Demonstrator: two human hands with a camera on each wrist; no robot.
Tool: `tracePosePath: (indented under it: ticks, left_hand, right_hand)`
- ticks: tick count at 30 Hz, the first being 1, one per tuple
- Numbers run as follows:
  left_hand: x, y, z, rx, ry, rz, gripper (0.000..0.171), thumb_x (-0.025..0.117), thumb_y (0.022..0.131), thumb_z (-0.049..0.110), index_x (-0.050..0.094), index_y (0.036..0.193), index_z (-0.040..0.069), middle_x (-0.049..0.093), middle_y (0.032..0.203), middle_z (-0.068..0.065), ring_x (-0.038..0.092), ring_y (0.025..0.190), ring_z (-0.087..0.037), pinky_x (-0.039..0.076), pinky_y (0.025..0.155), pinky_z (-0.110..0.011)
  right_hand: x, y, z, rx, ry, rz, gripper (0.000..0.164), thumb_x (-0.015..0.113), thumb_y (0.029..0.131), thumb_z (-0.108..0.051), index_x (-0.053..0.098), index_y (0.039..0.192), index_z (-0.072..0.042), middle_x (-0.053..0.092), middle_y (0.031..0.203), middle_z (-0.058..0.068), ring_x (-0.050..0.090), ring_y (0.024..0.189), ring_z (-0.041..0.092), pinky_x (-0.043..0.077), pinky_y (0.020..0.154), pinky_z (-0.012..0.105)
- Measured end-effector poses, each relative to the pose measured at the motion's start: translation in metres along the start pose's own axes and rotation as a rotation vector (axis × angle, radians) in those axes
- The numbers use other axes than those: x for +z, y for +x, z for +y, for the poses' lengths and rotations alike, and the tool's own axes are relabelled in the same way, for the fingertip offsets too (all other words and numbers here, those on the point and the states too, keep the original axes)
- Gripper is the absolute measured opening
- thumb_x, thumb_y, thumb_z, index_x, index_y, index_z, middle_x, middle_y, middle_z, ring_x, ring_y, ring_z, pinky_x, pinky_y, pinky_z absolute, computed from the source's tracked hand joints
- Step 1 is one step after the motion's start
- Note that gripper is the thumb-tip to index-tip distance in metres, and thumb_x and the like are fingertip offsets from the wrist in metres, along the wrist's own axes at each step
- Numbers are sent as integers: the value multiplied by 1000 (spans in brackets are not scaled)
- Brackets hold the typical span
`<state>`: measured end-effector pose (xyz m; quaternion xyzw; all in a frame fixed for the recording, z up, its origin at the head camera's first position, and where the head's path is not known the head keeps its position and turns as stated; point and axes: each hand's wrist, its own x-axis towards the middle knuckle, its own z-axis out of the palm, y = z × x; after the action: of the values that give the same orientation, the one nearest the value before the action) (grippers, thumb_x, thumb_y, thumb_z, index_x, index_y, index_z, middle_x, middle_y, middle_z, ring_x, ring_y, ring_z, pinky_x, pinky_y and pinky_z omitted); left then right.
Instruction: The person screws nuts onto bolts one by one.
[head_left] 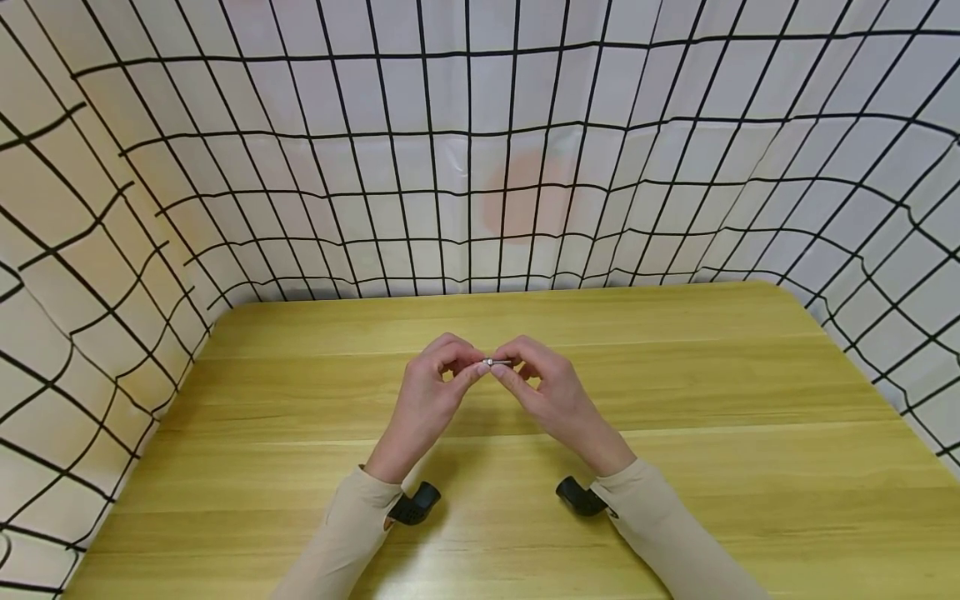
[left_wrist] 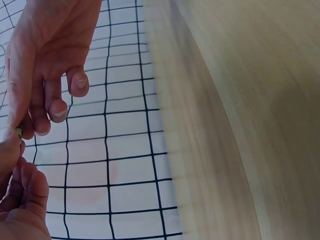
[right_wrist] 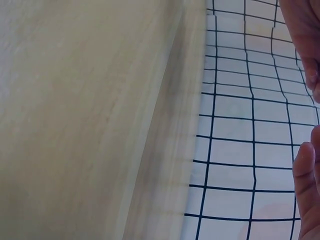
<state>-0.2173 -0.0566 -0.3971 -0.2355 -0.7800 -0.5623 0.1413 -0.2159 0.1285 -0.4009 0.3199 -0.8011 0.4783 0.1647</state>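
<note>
A tiny silver metal piece with a thin shaft (head_left: 501, 362), screw-like but too small to tell for certain, is held above the wooden table. My left hand (head_left: 431, 387) pinches its left end between thumb and fingertips. From the other side my right hand (head_left: 551, 392) pinches the shaft, so the fingertips of both hands nearly meet. In the left wrist view the right hand (left_wrist: 55, 55) shows its palm side, other fingers loosely bent, and a sliver of the metal piece (left_wrist: 19, 133) peeks out. The right wrist view catches only parts of both hands at its edge.
The light wooden table (head_left: 300, 400) spreads under the hands. White walls covered by a black grid net (head_left: 468, 167) rise along its back and sides. A black wrist camera (head_left: 416, 504) sits at the left cuff, another black camera (head_left: 581, 497) at the right.
</note>
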Motion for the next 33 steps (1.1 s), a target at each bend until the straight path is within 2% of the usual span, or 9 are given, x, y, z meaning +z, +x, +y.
tracePosePath:
  ticks: [8,19,26,29,33]
  left_hand:
    - [-1,1,-2,-4,31,25,5,72,90,12,72,91,8,58,86,5,52,77,-11,42,68,-28]
    - [-3,-1,-4,-55,24,17,6,72,90,14,72,92,8,58,86,4,52,77,-12,43,69,-29]
    - [-2,0,-7,-93,-4,6,6,71,92,14,72,93,8,58,86,4,53,78,-14,44,72,-29]
    - [-2,1,-9,-103,-17,2,5,71,91,13,72,93,8,59,86,3,54,79,-14,45,72,-30]
    - [-1,1,-11,-113,-13,-4,5,71,91,14,72,92,9,58,85,3,53,78,-15,44,72,-30]
  right_hand:
    - [-2,-1,14,-10,22,15,10,66,95,-8,67,104,-13,65,96,-2,59,84,12,50,66,31]
    - [-3,0,15,29,44,-6,7,65,96,-12,67,101,-7,66,93,2,58,79,12,50,65,30]
    - [-3,-1,11,175,29,-3,8,66,96,-21,68,103,-17,66,93,-11,58,78,12,48,67,31]
    - [-3,-2,10,232,33,1,10,66,96,-25,69,103,-19,66,93,-10,59,79,12,47,67,32]
    - [-2,-3,11,269,48,2,10,68,96,-25,69,102,-17,67,93,-6,59,80,13,48,67,31]
